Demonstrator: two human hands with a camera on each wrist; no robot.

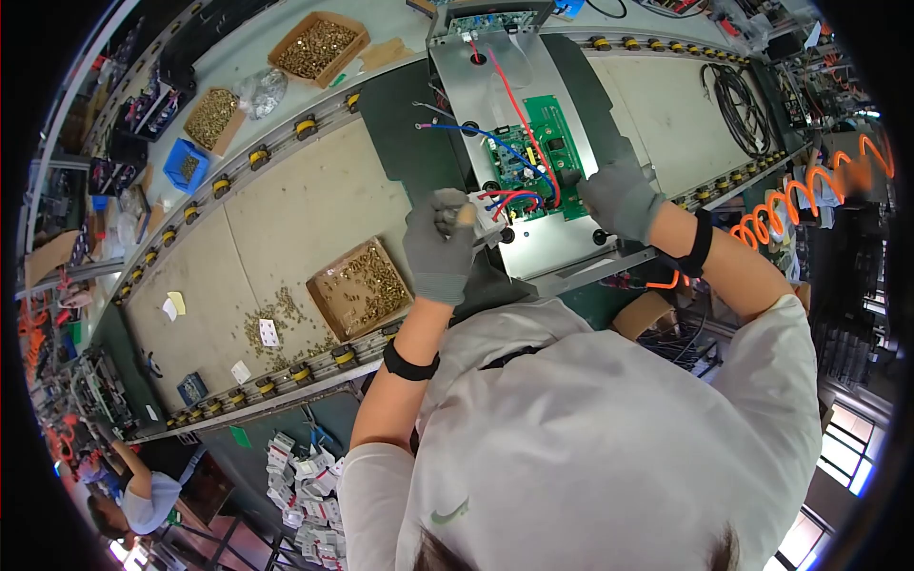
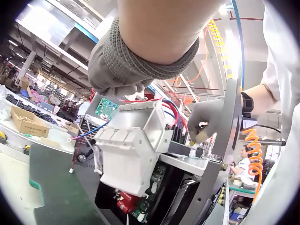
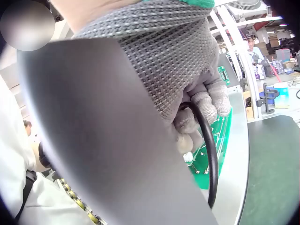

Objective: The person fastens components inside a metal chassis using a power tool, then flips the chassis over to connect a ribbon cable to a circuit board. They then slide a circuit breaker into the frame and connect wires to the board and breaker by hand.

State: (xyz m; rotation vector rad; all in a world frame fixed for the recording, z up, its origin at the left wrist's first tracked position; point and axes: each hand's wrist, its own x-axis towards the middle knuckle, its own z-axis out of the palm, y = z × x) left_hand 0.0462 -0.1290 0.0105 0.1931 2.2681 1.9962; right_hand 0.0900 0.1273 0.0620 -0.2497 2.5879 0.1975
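A metal chassis (image 1: 524, 249) carries a green circuit board (image 1: 568, 143) with red and blue wires. My gloved left hand (image 1: 440, 243) is at the chassis's left edge, fingers curled, beside a white plastic housing (image 1: 489, 221). In the left wrist view the fingers hover just over the housing (image 2: 124, 159), with red and blue wires (image 2: 171, 110) behind it; I cannot tell whether they pinch anything. My gloved right hand (image 1: 621, 200) is at the board's right side. The right wrist view shows its fingers curled round a black cable (image 3: 210, 154); a grey surface hides part of the hand.
An open box of brass fasteners (image 1: 360, 290) stands at left, with loose pieces (image 1: 276, 319) beside it. More fastener boxes (image 1: 319, 49) and a blue bin (image 1: 186, 166) are further back. Roller rails (image 1: 305, 127) edge the bench. White units (image 1: 309, 495) are piled below; an orange coiled hose (image 1: 809, 190) hangs right.
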